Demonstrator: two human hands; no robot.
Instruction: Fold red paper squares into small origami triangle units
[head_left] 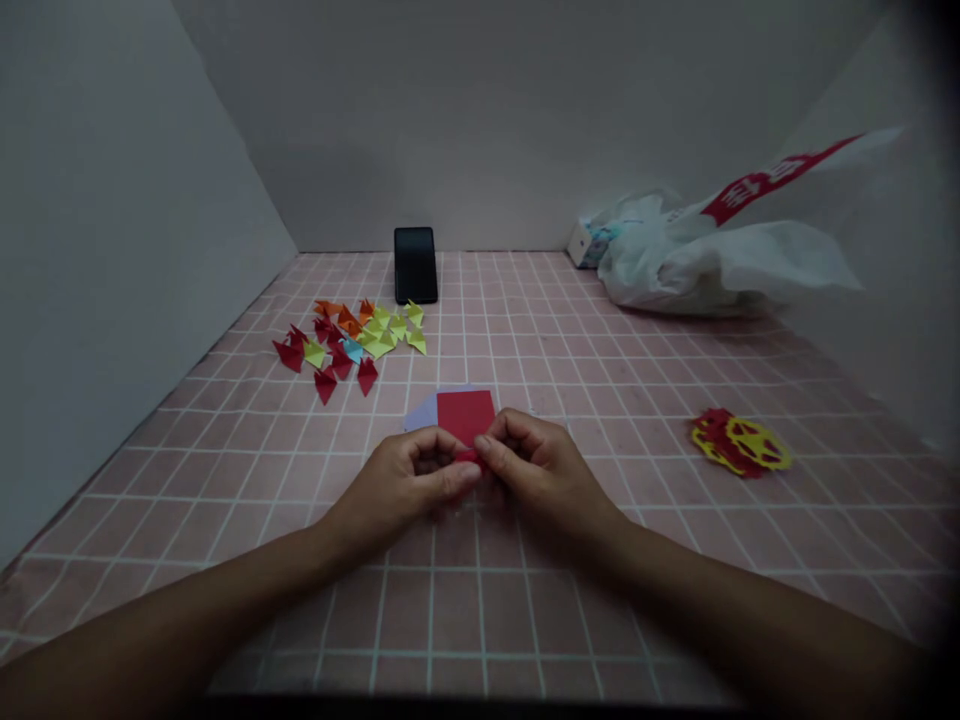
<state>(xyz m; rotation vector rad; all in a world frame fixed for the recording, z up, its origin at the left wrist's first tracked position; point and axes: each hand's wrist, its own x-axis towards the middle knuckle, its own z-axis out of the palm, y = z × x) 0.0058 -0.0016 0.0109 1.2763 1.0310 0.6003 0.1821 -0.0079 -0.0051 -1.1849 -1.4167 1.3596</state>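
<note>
Between the fingertips of both hands is a small piece of folded red paper (469, 456), mostly covered by the fingers. My left hand (416, 475) pinches it from the left with thumb and forefinger. From the other side my right hand (536, 465) grips it, its thumb and forefinger pressed together. Just beyond the fingers lies a flat red paper square (466, 412). Pale purple paper (422, 414) shows beneath and to the left of that square. Several small folded paper birds (349, 345) in red, orange, yellow and blue are grouped at the upper left.
A black phone (415, 265) is at the back, near the wall. Red and yellow paper cut-outs (741, 442) are stacked on the right. At the back right, a white plastic bag (675, 265) lies against a small box (589, 243). A pink checked cloth (465, 620) covers the table.
</note>
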